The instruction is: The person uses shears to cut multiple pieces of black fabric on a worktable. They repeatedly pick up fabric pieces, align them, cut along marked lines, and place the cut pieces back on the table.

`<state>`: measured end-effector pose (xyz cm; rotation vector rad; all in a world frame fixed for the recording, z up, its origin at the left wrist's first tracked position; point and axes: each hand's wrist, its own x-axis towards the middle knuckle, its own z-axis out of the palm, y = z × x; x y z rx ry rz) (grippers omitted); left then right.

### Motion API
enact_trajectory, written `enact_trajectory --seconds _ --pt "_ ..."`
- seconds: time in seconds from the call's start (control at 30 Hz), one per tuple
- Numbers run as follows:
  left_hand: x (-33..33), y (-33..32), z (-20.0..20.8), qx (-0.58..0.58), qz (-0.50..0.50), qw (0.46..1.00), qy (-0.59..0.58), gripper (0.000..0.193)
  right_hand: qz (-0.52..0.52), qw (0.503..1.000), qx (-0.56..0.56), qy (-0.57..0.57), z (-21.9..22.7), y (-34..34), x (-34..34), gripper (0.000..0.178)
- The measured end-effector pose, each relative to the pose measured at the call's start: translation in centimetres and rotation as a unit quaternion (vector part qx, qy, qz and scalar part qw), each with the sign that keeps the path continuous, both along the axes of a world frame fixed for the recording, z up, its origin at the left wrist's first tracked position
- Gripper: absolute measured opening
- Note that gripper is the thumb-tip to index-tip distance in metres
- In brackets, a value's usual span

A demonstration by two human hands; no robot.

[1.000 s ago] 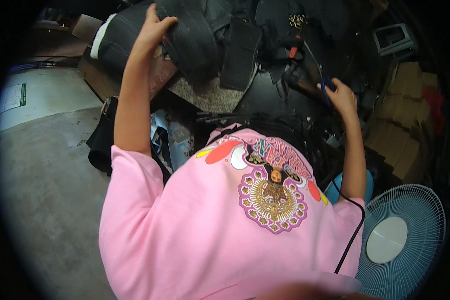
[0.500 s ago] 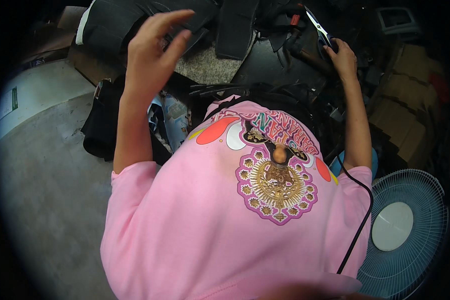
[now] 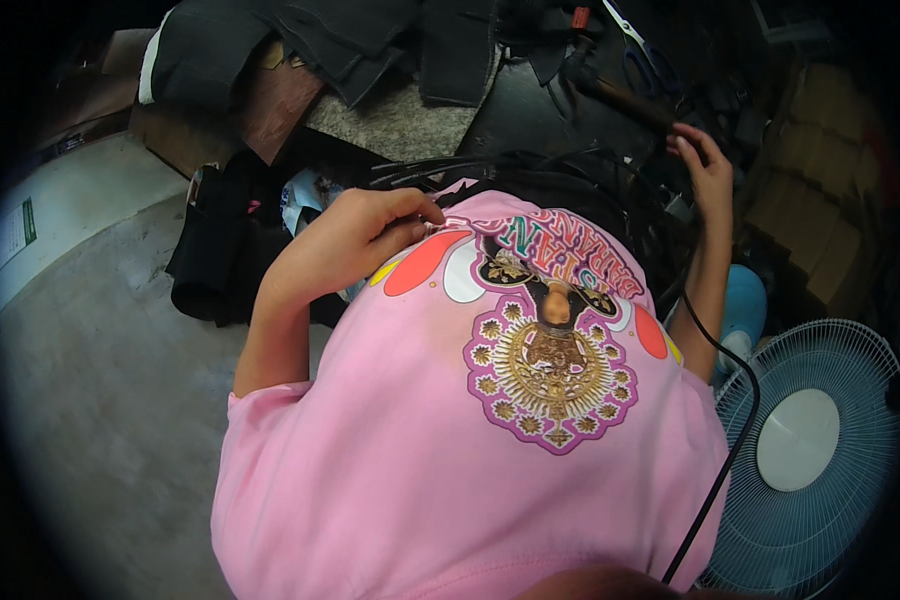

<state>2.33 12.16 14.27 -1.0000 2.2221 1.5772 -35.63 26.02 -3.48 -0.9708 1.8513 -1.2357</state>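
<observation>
My left hand (image 3: 365, 240) hangs bent over the front of my pink shirt (image 3: 390, 400), thumb and forefinger apart, fingertips by the shirt's edge. Black cord-like strips (image 3: 530, 165) lie just beyond it in a tangle. On the right, my right hand (image 3: 708, 175) has its fingers slightly spread at the end of a hammer's wooden handle (image 3: 625, 102); whether they touch it I cannot tell. Dark-handled scissors (image 3: 646, 62) lie beyond that handle, out of my hand. Black cut fabric pieces (image 3: 455, 55) lie at the far side.
A white-hubbed fan (image 3: 798, 440) stands close at my right, with a black cable (image 3: 725, 450) running past it. Brown cardboard (image 3: 800, 200) is stacked at the far right. A black roll (image 3: 210, 250) stands at my left, beside a red-handled tool's far-off work surface (image 3: 515, 125).
My right hand has let go of the scissors and drawn back toward me to the hammer handle. My left hand has come down from the fabric pieces to my shirt front.
</observation>
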Motion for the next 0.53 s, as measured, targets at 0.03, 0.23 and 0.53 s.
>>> enact_trajectory --seconds 0.03,0.23,0.53 --pt "0.1 0.1 -0.4 0.008 0.001 1.0 -0.002 0.02 -0.027 0.997 -0.005 -0.066 -0.1 1.3 0.3 0.024" --pt "0.9 0.9 -3.6 0.024 0.022 0.999 0.039 0.027 -0.058 0.991 0.067 -0.095 -0.2 6.8 2.9 0.026" --pt "1.9 1.0 -10.5 -0.033 0.053 0.998 -0.02 0.031 -0.131 0.976 0.146 -0.096 -1.5 10.2 6.5 0.027"
